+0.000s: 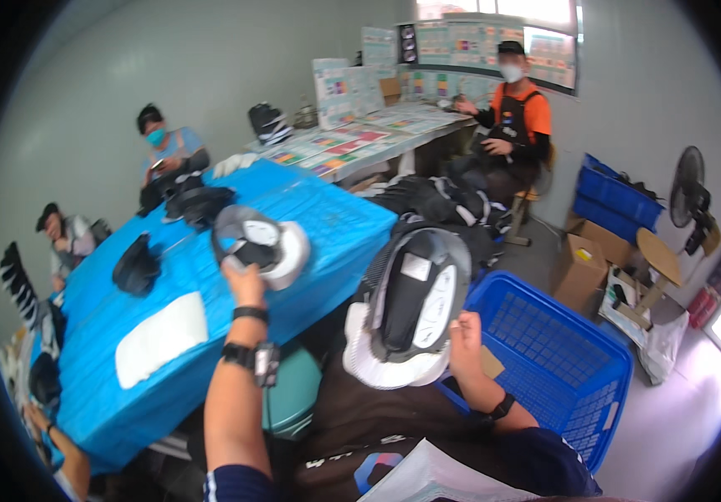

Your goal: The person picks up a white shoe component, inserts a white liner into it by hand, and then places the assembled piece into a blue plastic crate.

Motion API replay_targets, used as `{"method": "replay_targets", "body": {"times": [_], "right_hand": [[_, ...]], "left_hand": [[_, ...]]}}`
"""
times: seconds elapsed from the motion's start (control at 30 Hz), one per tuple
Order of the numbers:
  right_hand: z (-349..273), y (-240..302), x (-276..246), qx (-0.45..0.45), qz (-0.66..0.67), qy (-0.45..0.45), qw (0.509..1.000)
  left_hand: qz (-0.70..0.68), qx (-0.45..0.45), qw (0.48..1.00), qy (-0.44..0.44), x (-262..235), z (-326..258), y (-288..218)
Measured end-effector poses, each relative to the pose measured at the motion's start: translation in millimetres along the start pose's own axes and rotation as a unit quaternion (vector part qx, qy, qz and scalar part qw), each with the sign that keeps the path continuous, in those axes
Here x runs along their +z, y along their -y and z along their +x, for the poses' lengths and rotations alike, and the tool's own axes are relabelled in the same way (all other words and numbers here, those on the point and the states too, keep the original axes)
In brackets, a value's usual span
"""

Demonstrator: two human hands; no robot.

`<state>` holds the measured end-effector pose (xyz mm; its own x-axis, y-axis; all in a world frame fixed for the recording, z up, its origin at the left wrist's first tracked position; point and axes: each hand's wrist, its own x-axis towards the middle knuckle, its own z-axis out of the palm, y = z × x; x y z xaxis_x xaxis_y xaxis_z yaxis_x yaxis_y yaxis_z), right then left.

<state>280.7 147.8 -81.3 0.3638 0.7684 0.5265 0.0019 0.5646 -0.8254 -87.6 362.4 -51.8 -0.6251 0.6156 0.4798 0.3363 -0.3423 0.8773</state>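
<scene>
My left hand (246,283) is raised over the blue-covered table (327,217) and grips a shoe upper (261,244), black and grey with a white lining. My right hand (466,335) holds a second, larger shoe upper (410,309) close to the camera, its black and grey inside turned toward me, with a white rim at the bottom. A black watch and a band sit on my left wrist, a dark band on my right.
A blue plastic basket (561,360) stands on the floor to my right. Black shoe uppers (136,266) and a white sheet (159,335) lie on the table. Three other people sit around the room. Cardboard boxes (582,263), a blue crate and a fan (688,199) stand at right.
</scene>
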Motion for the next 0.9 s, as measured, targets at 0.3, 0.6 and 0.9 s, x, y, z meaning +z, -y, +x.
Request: {"method": "replay_targets", "body": {"times": [0.3,0.6,0.9], "right_hand": [[-1,0,-12,0.008,0.060,0.088,0.994],[-29,0,3,0.074,0.078,0.245,0.964],[-8,31,19,0.205,0.225,0.251,0.919]], "left_hand": [[-0.137,-0.096,0.983,0.071,-60,-35,-63],[-0.215,-0.047,0.954,0.201,-86,-114,-111],[-0.373,-0.290,0.795,0.381,-95,-195,-111]]}}
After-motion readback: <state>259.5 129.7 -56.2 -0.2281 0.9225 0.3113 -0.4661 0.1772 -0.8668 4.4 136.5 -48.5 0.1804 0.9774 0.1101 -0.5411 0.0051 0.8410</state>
